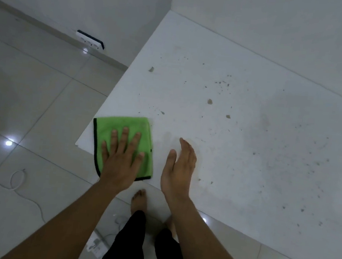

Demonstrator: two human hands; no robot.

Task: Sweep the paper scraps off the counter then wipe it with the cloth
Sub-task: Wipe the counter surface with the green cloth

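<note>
Pressing flat on the green microfibre cloth (127,133), the left hand (121,162) pins it at the counter (246,169) corner nearest the person. Beside the cloth, the right hand (179,168) stands on edge, fingers straight, holding nothing. Paper scraps (210,101) lie scattered beyond. Sweeping well likely means keeping that edge low against the counter, dragging scraps toward the rim.

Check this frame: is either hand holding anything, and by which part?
Nothing is gripped. The left hand presses flat on the green cloth, fingers straight; the right hand is open and empty.
</note>
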